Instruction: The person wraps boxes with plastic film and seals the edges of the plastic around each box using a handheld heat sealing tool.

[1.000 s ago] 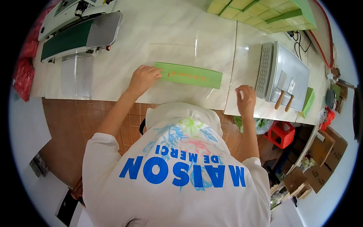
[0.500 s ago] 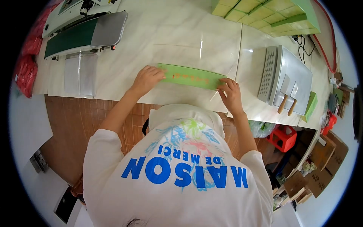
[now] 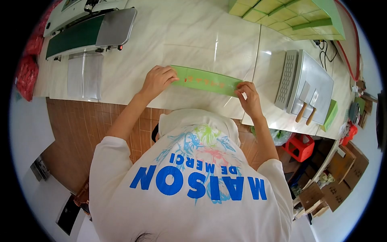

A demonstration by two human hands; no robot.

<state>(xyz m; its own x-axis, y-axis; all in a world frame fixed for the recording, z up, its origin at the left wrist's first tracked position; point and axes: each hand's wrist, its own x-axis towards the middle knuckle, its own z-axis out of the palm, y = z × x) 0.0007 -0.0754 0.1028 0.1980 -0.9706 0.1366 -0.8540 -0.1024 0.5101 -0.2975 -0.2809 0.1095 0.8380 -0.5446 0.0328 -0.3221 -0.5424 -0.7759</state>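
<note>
A long, narrow green card piece (image 3: 206,82) with orange printed characters is stretched lengthwise between my hands, near the front edge of the table. I cannot tell whether it is a flat strip or a folded box. My left hand (image 3: 159,80) pinches its left end, with the fingers bent over the corner. At the other end, my right hand (image 3: 248,97) is closed on the right edge between thumb and fingers.
A machine with a green conveyor belt (image 3: 74,39) stands at the left, clear plastic sheets (image 3: 84,76) in front. Green boxes (image 3: 288,14) sit back right. Two wooden-handled blades (image 3: 306,103) lie on a metal device (image 3: 318,76). A red stool (image 3: 300,147) is below.
My left hand has shifted slightly up and right along its end of the green card piece. My right hand has moved slightly right, its fingers closing at the edge. The view has shifted a little.
</note>
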